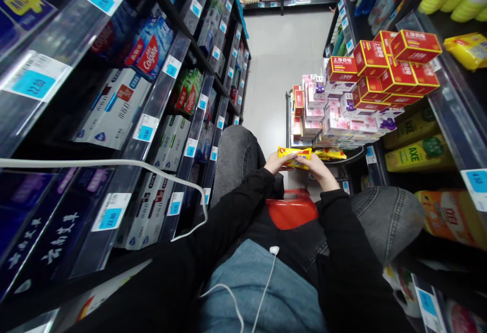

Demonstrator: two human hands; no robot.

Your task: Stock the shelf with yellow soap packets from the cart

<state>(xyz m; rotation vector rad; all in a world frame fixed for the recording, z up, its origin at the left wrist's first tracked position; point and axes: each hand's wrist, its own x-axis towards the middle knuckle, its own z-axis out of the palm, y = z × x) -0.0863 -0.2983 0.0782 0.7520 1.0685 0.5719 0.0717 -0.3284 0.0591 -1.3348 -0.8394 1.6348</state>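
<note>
- Yellow plastic with red print: the soap packet (pixel 294 156) lies in front of the person, above a red basket (pixel 291 211) between the knees, its long axis running left to right.
- The left hand (pixel 274 162) grips the packet's left end; the right hand (pixel 317 168) closes over its right half from above. Both are equally near.
- More yellow packets (pixel 330 153) lie just right of it, below the stacked pink and red boxes (pixel 344 105).
</note>
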